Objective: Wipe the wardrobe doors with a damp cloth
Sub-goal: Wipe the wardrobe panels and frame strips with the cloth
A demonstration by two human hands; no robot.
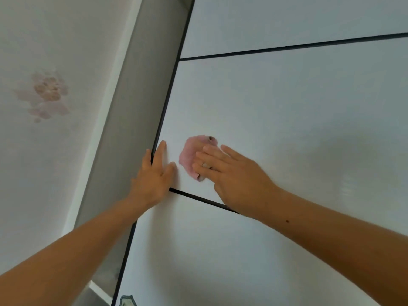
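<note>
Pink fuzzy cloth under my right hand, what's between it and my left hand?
Head view: only a bare strip of pale wardrobe door separates the pink fuzzy cloth from the left hand.

Fluffy pink cloth [191,153] on a smooth, faintly glossy wardrobe door [287,111].

The pale wardrobe door [287,102] is bearing a pink cloth [188,155] — under the right hand [231,173] — beside the left hand [152,177].

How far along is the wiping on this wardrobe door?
Done: unclear; no wipe marks show plainly. In hand: the right hand presses the pink cloth flat on the middle panel, near its left edge, while the left hand rests on that edge. Left: probably the upper panel and lower panel.
</note>
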